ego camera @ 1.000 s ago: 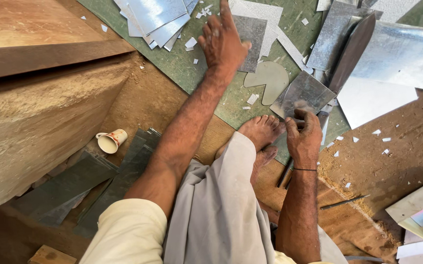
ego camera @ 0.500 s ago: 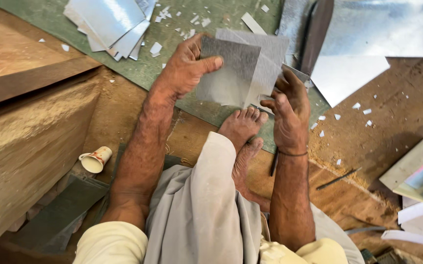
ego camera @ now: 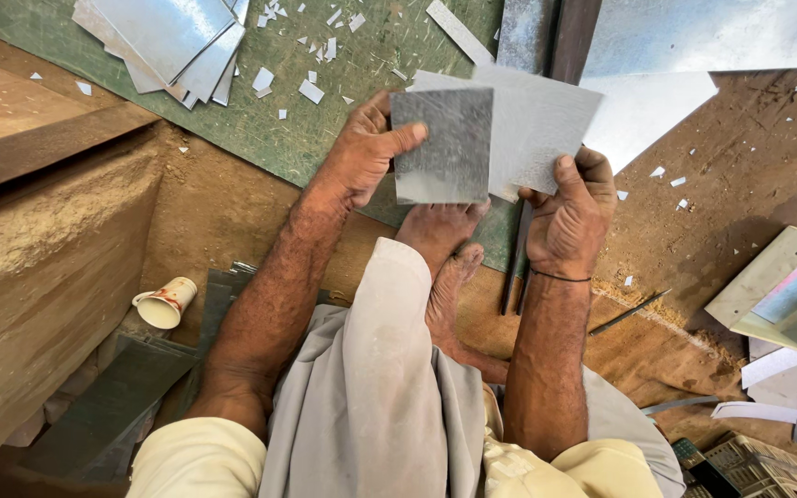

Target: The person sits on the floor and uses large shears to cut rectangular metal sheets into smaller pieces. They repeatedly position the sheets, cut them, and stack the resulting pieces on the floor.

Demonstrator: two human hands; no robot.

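Head view, the only view on record. The person sits on the floor with one leg folded across, the bare foot (ego camera: 444,249) resting directly beneath the work.

The left hand (ego camera: 361,157) has its grip closed on a small square metal sheet (ego camera: 442,146), thumb pressed over the near left edge and fingers behind. The sheet is held up flat towards the camera, clear of the floor, which keeps its face open to view. It is thin, dull grey and mottled, with straight cut edges.

The right hand (ego camera: 572,217) has its grip closed on a larger pale sheet (ego camera: 546,129), thumb on the lower right corner. This sheet sits behind the small one and is partly covered by it; its finish is lighter and finely grained.

Surroundings: a green mat (ego camera: 324,120), scratched and littered with small white offcuts, lies ahead. A stack of cut metal squares (ego camera: 168,41) rests at its far left, well apart from the hands. A large shiny sheet (ego camera: 693,46) lies at upper right. A paper cup (ego camera: 166,302) lies tipped on the brown earthen floor near the left arm. A dark slender tool (ego camera: 516,267) lies just beside the foot.
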